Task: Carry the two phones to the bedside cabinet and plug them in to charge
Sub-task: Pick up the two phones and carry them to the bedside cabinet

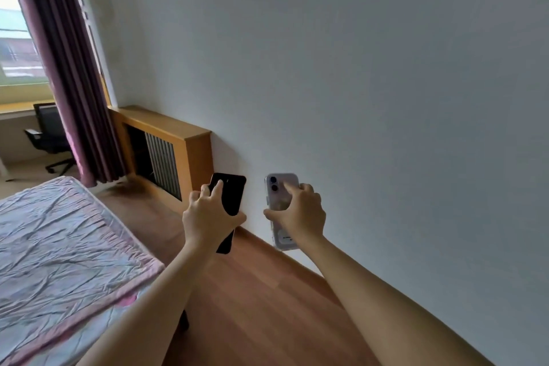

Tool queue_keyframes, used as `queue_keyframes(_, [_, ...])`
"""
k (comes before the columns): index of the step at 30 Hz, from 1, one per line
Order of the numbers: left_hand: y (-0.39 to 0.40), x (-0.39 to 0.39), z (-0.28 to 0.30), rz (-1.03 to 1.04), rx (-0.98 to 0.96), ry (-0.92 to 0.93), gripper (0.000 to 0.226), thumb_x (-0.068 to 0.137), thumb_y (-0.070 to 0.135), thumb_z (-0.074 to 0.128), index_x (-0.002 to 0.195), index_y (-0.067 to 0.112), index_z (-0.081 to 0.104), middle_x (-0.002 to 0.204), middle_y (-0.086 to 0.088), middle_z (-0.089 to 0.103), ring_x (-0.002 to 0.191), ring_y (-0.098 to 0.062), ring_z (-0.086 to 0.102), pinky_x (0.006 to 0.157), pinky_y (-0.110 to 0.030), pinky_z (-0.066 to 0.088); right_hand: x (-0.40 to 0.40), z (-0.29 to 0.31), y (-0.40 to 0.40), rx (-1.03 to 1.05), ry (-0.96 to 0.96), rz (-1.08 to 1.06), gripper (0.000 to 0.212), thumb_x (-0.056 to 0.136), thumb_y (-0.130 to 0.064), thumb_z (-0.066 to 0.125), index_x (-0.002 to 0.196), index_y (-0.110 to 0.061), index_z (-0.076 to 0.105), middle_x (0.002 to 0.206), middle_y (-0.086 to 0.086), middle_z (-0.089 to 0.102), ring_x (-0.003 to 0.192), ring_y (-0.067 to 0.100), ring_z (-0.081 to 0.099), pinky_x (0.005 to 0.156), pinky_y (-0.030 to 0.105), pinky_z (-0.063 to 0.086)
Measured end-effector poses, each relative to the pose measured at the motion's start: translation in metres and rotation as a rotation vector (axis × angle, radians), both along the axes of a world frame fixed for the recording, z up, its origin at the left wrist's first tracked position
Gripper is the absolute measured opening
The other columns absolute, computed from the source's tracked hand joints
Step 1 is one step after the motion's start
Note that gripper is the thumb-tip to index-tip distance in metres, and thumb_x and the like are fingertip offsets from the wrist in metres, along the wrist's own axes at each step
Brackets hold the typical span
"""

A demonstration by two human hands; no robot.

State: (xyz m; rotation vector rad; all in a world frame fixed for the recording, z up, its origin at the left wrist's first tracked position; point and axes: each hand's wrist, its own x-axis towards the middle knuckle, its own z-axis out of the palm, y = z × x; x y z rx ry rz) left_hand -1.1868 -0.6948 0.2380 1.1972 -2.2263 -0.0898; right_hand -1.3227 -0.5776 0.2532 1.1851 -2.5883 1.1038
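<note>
My left hand [208,217] grips a black phone [233,196] held out in front of me, back side facing me, tilted slightly. My right hand [300,214] holds a pale lilac phone [280,187] in a clear case, its two camera lenses at the top. Both phones hang in the air above the wooden floor, side by side and apart from each other. No bedside cabinet or charging cable is in view.
A bed [59,246] with a crumpled pink-edged sheet fills the lower left. A wooden radiator cover [166,140] stands against the white wall [356,83] ahead. A purple curtain [68,68], a window and a black office chair [49,137] lie at the far left. Wooden floor [252,291] runs between bed and wall.
</note>
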Motion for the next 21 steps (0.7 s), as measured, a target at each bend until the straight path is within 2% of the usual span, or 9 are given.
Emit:
queue_keyframes(6, [-0.046, -0.044, 0.001, 0.038, -0.009, -0.012, 0.085, 0.062, 0.051, 0.065, 0.137, 0.018, 0.043, 0.122, -0.009, 0.057, 0.108, -0.031, 0.05, 0.071, -0.04, 0.051, -0.054, -0.004, -0.054, -0.013, 0.015, 0.05, 0.079, 0.064, -0.05, 0.076, 0.134, -0.028, 0.047, 0.127, 0.005, 0.052, 0.112, 0.025, 0.049, 0.072, 0.031, 0.043])
queue_keyframes(14, [-0.106, -0.12, -0.008, 0.178, 0.006, 0.027, 0.085, 0.061, 0.05, 0.068, 0.135, 0.016, 0.045, 0.117, -0.01, 0.059, 0.107, -0.032, 0.052, 0.071, -0.042, 0.052, -0.143, -0.011, -0.135, -0.028, 0.054, 0.194, 0.077, 0.064, -0.051, 0.075, 0.133, -0.029, 0.048, 0.124, 0.005, 0.053, 0.109, 0.024, 0.051, 0.069, 0.028, 0.041])
queue_keyframes(21, [-0.151, -0.176, -0.016, 0.328, 0.026, 0.039, 0.088, 0.057, 0.05, 0.067, 0.136, 0.017, 0.045, 0.118, -0.011, 0.06, 0.104, -0.032, 0.053, 0.069, -0.041, 0.056, -0.213, -0.007, -0.201, 0.001, 0.124, 0.341, 0.078, 0.066, -0.055, 0.073, 0.135, -0.03, 0.046, 0.126, 0.006, 0.053, 0.11, 0.024, 0.051, 0.074, 0.029, 0.048])
